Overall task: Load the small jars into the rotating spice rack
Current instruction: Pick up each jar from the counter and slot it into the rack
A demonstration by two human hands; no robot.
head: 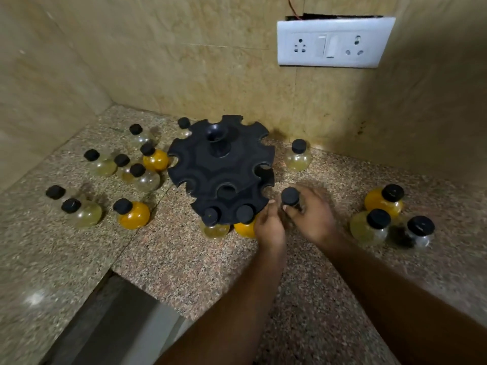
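- At the near edge of the black spice rack point(221, 167), on the speckled stone surface point(184, 259), you have both hands working at the lower tier.
- Your right hand point(312, 217) has its grip pinched around a black-capped jar point(290, 197), cap up, just beside the lower tier's right-hand edge — the glass body is mostly hidden behind your fingers, so its contents cannot be told.
- Your left hand point(268, 227) sits close against the rack's rim; whether that grip is spread, closed or steadying the rack cannot be made out from here.
- Two jars already hang in the lower tier's front notches: a pale jar point(214, 229) and, touching your left hand, an orange jar point(245, 229).
- The step in hand looks like seating a third jar in the next notch to the right.
- The next move calls for lining the neck up with the open slot and sliding it in level, so the cap rides above the tier and the bulb hangs below.
- Every notch of the upper tier that shows is empty, so the task is at an early stage.
- Plenty remains loose — a scatter of jars point(137, 177) to the left, one lone jar point(297, 156) behind, and three jars point(382, 217) to the right.
- Likely you will need to turn the rack to bring empty slots round to you.
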